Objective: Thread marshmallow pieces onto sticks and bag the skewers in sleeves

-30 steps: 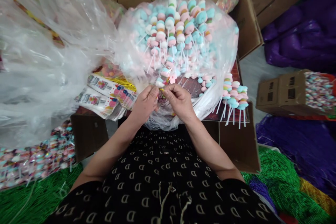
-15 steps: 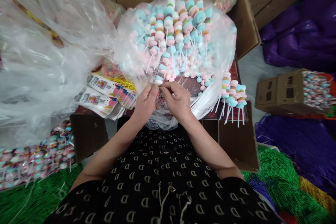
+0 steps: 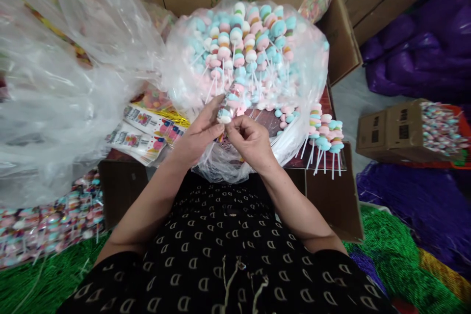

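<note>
Near twelve o'clock, the left hand (image 3: 195, 137) is raising a marshmallow skewer (image 3: 230, 103) off the plastic bag (image 3: 320, 78), right fingertips (image 3: 230, 125) clamping its lower end.

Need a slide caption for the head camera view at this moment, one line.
Head view: left hand and right hand grip a pastel candy skewer before a clear plastic bag packed with more skewers.
</note>
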Demonstrator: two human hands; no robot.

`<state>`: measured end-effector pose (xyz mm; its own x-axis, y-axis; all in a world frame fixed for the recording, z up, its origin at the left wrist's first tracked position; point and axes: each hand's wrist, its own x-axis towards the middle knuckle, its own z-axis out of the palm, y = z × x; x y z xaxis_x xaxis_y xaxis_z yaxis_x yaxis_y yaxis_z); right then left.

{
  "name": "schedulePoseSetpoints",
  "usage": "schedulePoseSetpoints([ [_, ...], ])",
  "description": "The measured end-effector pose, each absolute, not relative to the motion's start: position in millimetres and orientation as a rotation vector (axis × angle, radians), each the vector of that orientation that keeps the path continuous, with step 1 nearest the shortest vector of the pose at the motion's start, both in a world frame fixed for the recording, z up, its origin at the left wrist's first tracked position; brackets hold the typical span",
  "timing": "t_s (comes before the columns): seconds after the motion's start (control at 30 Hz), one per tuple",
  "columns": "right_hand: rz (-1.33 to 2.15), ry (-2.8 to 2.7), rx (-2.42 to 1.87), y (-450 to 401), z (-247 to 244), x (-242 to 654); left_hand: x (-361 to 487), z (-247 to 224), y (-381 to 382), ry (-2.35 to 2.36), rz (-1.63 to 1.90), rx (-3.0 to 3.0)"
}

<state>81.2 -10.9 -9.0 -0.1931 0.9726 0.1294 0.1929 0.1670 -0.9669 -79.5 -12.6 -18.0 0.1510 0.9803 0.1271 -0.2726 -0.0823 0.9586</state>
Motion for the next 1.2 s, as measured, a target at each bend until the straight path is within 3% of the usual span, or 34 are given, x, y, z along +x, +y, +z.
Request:
schedulePoseSetpoints([
  [0.13,1.097,-1.553,-1.154,-5,-5,90,-89,10,-20,0.605,1.319,1.111],
  [0.27,1.027,-1.442,-1.146,1,10,101,-92,25,-35,0.750,1.263,1.518],
  [0.37,0.971,-1.459,-1.145,-6,22,106,-85,17,-32,0.941,1.161,1.672],
  [0.57,0.985,-1.650,-1.111,-24,16,109,-71,7,-14,0.843,1.181,1.054],
  [0.87,0.927,-1.503,-1.167,-16,6,118,-67,-1,-27,1.077,1.011,1.325],
  [1.2,1.470,-1.296,-0.870,-28,-19,122,-57,-8,-27,0.852,1.064,0.993],
])
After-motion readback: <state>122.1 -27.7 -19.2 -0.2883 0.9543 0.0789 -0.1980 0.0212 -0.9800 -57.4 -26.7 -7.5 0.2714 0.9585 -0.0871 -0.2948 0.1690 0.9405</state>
